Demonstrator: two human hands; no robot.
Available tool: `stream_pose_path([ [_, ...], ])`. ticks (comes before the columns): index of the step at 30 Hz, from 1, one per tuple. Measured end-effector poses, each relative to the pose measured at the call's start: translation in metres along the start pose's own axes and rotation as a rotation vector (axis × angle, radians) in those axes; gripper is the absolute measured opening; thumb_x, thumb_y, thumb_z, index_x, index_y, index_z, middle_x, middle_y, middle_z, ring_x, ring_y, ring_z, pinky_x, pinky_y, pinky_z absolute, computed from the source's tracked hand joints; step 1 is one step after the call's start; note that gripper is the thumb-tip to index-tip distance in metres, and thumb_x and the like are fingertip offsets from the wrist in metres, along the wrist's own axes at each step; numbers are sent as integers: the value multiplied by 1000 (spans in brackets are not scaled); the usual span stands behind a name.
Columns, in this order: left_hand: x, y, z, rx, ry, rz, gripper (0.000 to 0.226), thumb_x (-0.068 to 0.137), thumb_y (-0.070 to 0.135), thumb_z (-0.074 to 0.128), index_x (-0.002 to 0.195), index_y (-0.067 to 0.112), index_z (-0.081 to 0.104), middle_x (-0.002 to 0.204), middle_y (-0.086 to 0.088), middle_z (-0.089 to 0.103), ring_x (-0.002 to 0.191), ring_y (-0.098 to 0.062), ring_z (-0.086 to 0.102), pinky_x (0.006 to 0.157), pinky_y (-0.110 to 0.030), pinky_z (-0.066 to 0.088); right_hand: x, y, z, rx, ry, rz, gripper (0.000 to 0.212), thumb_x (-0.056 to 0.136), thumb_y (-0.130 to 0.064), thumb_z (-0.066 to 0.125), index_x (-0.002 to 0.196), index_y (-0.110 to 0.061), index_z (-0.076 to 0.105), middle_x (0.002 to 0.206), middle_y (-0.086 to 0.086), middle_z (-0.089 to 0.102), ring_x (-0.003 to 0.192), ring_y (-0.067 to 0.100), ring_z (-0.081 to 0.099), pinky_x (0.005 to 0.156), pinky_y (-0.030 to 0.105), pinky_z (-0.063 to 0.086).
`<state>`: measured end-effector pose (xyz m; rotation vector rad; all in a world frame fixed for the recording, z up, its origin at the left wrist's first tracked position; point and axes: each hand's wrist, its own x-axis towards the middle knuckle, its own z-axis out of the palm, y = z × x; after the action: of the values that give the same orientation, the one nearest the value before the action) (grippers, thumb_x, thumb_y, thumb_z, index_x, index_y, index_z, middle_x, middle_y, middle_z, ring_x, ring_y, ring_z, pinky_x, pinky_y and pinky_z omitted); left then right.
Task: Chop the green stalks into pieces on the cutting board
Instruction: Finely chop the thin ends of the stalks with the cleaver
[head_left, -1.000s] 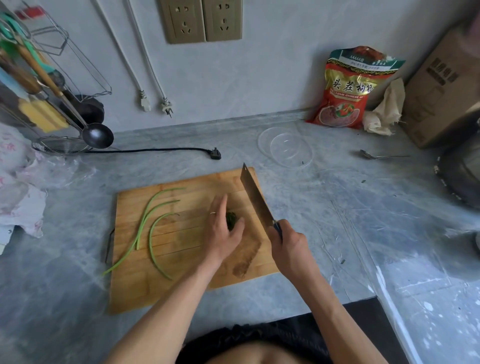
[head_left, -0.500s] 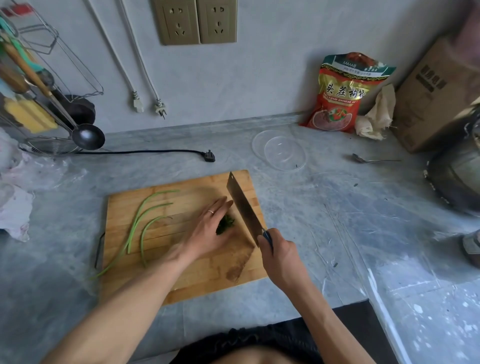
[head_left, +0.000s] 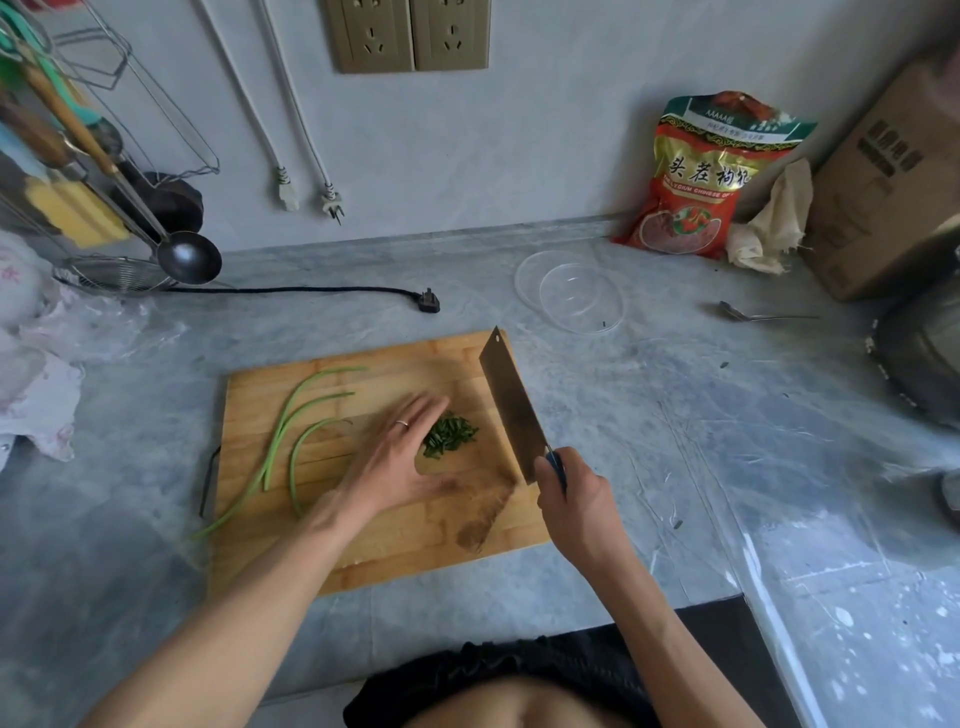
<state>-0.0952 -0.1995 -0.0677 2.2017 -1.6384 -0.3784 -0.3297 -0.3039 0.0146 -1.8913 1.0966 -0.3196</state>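
Observation:
A wooden cutting board (head_left: 395, 540) lies on the grey counter. Three long green stalks (head_left: 291, 431) lie curved on its left half, one tip hanging over the left edge. A small heap of chopped green pieces (head_left: 449, 435) sits near the board's middle. My left hand (head_left: 397, 457) rests flat on the board, fingers apart, touching the left side of the heap and holding nothing. My right hand (head_left: 576, 499) grips the blue handle of a cleaver (head_left: 511, 405), whose blade stands over the board's right edge, clear of the heap.
Two clear plastic lids (head_left: 571, 296) lie behind the board. A black plug and cord (head_left: 428, 301) lie at the back, a spoon (head_left: 748, 314) to the right. A red bag (head_left: 701, 176), a cardboard box (head_left: 883, 197) and a dark pot (head_left: 924, 358) stand right. A utensil rack with a ladle (head_left: 187, 257) stands left.
My left hand has uncovered the chopped heap and slid left, its fingers spreading flat. The cleaver stays held at the board's right side.

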Motion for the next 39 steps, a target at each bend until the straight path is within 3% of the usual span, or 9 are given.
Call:
stream_pose_path([
  [4, 3, 8, 1, 38, 73, -81, 109, 79, 89, 34, 154, 11, 29, 160, -10, 30, 149, -28, 25, 122, -47, 21, -4, 1, 1, -11, -9, 5, 28, 101, -29, 46, 78, -14, 48, 64, 16, 58, 47, 19, 42, 45, 32, 31],
  [10, 4, 63, 19, -128, 189, -298, 86, 90, 67, 36, 151, 7, 33, 158, -15, 33, 150, -31, 20, 123, -44, 16, -6, -1, 1, 12, 10, -6, 30, 102, -26, 46, 76, -11, 46, 56, 5, 46, 45, 15, 34, 43, 27, 26],
  [15, 9, 75, 26, -143, 256, -311, 63, 95, 49, 38, 141, 7, 50, 146, -16, 49, 141, -35, 39, 112, -52, 38, -15, 1, -1, 26, 17, 2, 30, 101, -26, 47, 75, -12, 45, 56, 2, 45, 45, 14, 32, 42, 25, 25],
  [18, 6, 80, 15, -373, 350, -389, 48, 97, 36, 55, 140, 15, 52, 136, -1, 58, 126, -14, 51, 99, -25, 46, -19, 4, -4, 46, 13, -7, 29, 101, -27, 47, 77, -11, 46, 57, 5, 45, 47, 17, 33, 43, 28, 26],
  [20, -1, 84, 5, -526, 425, -460, 42, 98, 23, 61, 138, 15, 54, 128, 8, 57, 118, -3, 50, 89, -1, 36, -20, 4, -5, 49, 8, -10, 29, 101, -28, 47, 77, -12, 46, 58, 7, 47, 47, 18, 36, 44, 29, 27],
  [22, -11, 80, 1, -568, 518, -510, 32, 97, 17, 61, 129, 12, 62, 122, 9, 60, 115, -6, 55, 87, 5, 32, -20, 3, -5, 51, 15, -25, 29, 101, -28, 47, 78, -11, 47, 57, 5, 46, 46, 17, 35, 43, 30, 26],
  [28, -50, 72, -6, -587, 562, -598, 18, 97, 15, 60, 111, 13, 71, 107, 8, 68, 102, -5, 61, 82, 2, 37, -13, -4, 4, -169, 28, -68, 21, 102, -30, 46, 86, -16, 49, 60, -1, 50, 47, 15, 42, 44, 26, 27],
  [34, -71, 74, -4, -599, 545, -642, 17, 96, 13, 61, 109, 15, 72, 99, 14, 68, 99, -7, 65, 88, -23, 49, -20, -24, 23, -417, -38, -130, 21, 104, -32, 38, 103, -13, 47, 77, 4, 52, 62, 25, 49, 53, 33, 34],
  [39, -75, 80, -9, -603, 532, -643, 18, 96, 14, 60, 109, 16, 72, 100, 18, 67, 101, 2, 62, 84, -5, 43, -22, -26, 24, -289, -15, -138, 20, 103, -30, 41, 93, -13, 45, 70, 5, 52, 60, 26, 48, 50, 36, 34],
])
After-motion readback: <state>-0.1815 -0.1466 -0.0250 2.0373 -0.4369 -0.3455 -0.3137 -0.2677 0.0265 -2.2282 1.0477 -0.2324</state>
